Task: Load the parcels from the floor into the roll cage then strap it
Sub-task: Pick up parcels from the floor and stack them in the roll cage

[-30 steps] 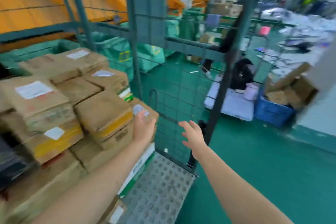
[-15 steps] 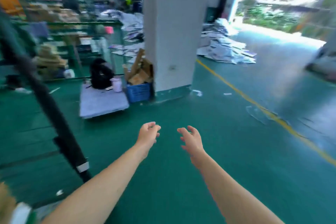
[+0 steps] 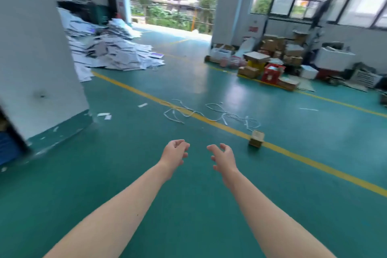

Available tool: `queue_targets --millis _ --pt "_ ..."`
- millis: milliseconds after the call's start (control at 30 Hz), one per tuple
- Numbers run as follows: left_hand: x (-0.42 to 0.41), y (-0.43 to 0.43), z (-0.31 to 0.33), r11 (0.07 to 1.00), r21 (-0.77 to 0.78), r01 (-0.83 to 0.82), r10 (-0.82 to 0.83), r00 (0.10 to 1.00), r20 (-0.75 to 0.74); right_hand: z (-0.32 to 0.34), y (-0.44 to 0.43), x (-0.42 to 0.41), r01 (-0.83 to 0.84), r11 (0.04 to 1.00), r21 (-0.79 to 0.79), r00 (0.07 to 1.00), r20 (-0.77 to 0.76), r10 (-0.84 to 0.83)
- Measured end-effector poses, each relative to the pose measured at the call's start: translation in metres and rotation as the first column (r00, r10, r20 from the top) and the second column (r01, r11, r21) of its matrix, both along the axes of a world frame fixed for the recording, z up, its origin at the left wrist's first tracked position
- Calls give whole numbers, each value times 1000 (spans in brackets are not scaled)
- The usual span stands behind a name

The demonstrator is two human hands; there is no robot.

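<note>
Both my arms reach forward over the green floor. My left hand (image 3: 174, 153) and my right hand (image 3: 223, 157) hang side by side, fingers loosely curled, holding nothing. A small brown cardboard parcel (image 3: 256, 138) sits on the yellow floor line, a little ahead and to the right of my right hand. White strapping bands (image 3: 211, 114) lie tangled on the floor beyond it. The roll cage is out of view.
A white pillar (image 3: 35, 52) stands at the left, a heap of flattened white cartons (image 3: 109, 52) behind it. Stacked boxes (image 3: 272, 63) line the far right wall under windows. A second pillar (image 3: 228, 4) flanks the open doorway.
The view has swung right, away from the loaded roll cage to the open floor. My left hand left the stacked boxes; both hands now hang free with curled fingers.
</note>
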State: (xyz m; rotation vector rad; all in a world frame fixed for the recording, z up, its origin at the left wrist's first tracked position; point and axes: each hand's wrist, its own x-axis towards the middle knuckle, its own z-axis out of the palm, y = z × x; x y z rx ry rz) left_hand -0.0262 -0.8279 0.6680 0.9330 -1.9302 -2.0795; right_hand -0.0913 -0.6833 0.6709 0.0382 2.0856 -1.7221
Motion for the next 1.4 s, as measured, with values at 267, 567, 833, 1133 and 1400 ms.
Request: queue_targets --millis 267,567,833,1133,1400 --pt "-143 110 -10 947 16 322 -322 945 51 -13 121 -98 316 949 -25 948 43 -314" --pt "-333 158 -22 857 43 513 -515 852 92 -25 173 -254 532 846 -27 846 50 -531" --pt "-512 145 -11 837 16 546 -545 833 92 -9 170 -410 568 822 -24 822 43 -567" --pt "-663 157 -23 825 9 565 -561 817 131 -22 184 -560 575 818 26 815 74 -575" --pt "-838 181 -22 849 15 528 -524 839 147 -24 209 -754 485 873 61 871 60 -488"
